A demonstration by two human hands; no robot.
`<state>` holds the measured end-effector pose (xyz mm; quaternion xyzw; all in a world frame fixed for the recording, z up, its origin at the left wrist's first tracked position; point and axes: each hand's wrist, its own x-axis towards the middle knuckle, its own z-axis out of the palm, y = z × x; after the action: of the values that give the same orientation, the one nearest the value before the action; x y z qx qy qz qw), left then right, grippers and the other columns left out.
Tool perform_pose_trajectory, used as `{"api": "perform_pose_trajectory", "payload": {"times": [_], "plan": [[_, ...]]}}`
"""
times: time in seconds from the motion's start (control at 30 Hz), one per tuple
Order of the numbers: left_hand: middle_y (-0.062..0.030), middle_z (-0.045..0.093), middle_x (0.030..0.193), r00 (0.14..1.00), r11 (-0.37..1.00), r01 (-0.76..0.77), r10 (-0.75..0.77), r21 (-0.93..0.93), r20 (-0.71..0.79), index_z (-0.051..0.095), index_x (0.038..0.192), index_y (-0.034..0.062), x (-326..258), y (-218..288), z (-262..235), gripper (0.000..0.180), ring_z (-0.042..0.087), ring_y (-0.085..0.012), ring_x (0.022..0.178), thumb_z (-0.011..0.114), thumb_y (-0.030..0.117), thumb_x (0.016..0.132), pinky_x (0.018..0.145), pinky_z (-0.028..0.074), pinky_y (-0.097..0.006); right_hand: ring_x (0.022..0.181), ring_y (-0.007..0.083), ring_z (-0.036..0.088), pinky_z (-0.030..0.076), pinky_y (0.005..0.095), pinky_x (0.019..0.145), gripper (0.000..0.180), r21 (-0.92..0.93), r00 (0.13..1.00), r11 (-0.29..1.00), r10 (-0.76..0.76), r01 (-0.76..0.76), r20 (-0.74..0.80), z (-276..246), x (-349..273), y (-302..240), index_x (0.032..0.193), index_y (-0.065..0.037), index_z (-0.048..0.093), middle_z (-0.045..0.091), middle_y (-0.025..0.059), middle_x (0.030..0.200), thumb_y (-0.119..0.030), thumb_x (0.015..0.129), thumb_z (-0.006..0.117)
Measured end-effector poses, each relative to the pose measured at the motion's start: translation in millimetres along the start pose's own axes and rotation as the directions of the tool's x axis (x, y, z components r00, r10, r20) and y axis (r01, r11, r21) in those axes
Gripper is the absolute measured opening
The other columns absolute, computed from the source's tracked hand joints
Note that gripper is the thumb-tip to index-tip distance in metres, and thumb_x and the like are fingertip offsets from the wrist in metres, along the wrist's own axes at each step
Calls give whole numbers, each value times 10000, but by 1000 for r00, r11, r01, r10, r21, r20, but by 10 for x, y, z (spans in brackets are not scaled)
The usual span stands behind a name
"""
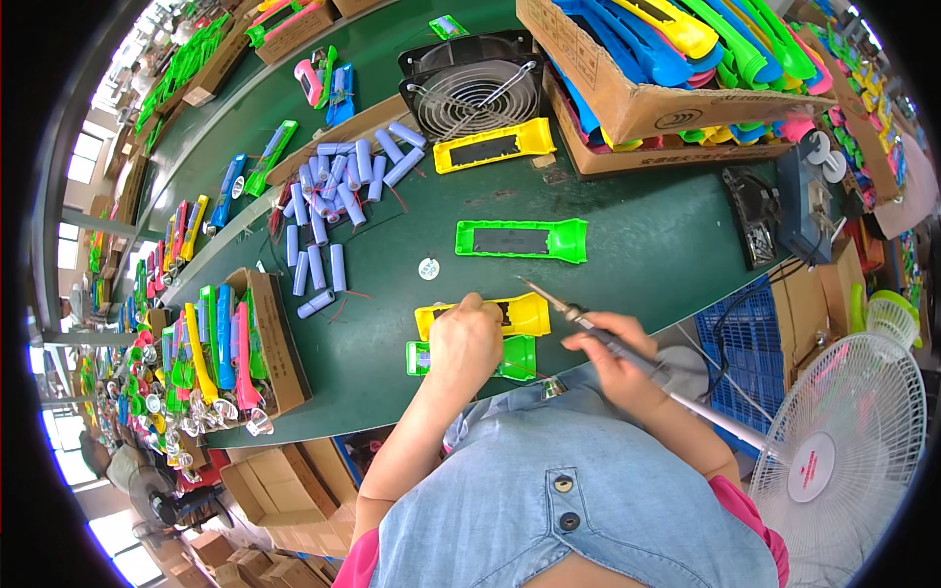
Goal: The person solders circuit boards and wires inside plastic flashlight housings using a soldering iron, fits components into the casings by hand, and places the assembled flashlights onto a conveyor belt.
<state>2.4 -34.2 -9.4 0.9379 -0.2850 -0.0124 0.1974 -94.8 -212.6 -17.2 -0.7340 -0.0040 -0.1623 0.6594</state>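
In my right hand (618,353) is a soldering iron (557,302), held like a pen, its thin tip pointing up and left above the table. My left hand (466,338) is closed over a yellow plastic flashlight housing (526,315) and hides part of its dark inner strip. Just nearer to me lies a green housing (518,358), partly covered by my hand, with a small metallic lamp part (554,387) at the table edge. Farther off, a green housing (567,240) lies alone. A small round white disc (428,269) sits to its left.
A pile of purple battery cells (338,181) with wires lies left of centre. Behind are a black metal fan (475,93), a yellow housing (541,137) and cardboard boxes (676,113) of coloured housings. A blue soldering station (804,196) stands right; a carton (279,338) of flashlights, left.
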Motion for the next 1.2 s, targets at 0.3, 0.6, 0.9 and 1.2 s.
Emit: {"api": "perform_pose_trajectory", "payload": {"times": [0.3, 0.6, 0.9, 1.2], "plan": [[-112, 538, 698, 1000, 1000, 1, -1, 5, 18, 623, 726, 31, 0, 35, -7, 88, 574, -296, 612, 629, 56, 642, 559, 460, -379, 1043, 270, 527, 167, 544, 1048, 781, -351, 933, 917, -60, 192, 356, 325, -35, 188, 1275, -53, 298, 532, 138, 1133, -148, 644, 749], [-97, 537, 730, 990, 991, -126, 128, -38, 53, 635, 760, 38, -35, -39, -147, 77, 571, -267, 692, 635, 62, 687, 620, 460, -359, 1234, 423, 325, 311, 414, 1021, 796, -274, 960, 962, 75, 1, 268, 385, -38, 177, 1270, -73, 323, 472, 204, 1217, -152, 615, 767], [-56, 566, 872, 932, 918, -363, 355, -160, -78, 629, 838, 72, -411, -119, -160, 231, 544, -231, 770, 665, 29, 614, 660, 451, -339, 1106, 408, 443, 189, 496, 1064, 743, -278, 914, 956, 32, 90, 405, 130, 379, 149, 1255, -81, 322, 538, 98, 1163, -73, 635, 730], [-20, 550, 790, 909, 966, -169, 76, -197, -410, 613, 822, 101, -411, 63, 193, 223, 507, -214, 721, 703, 39, 628, 649, 398, -332, 680, 160, 624, 228, 487, 1033, 408, -369, 962, 893, -206, 259, 179, 18, 46, 116, 1006, -37, 513, 672, 41, 857, -177, 687, 728]]}}
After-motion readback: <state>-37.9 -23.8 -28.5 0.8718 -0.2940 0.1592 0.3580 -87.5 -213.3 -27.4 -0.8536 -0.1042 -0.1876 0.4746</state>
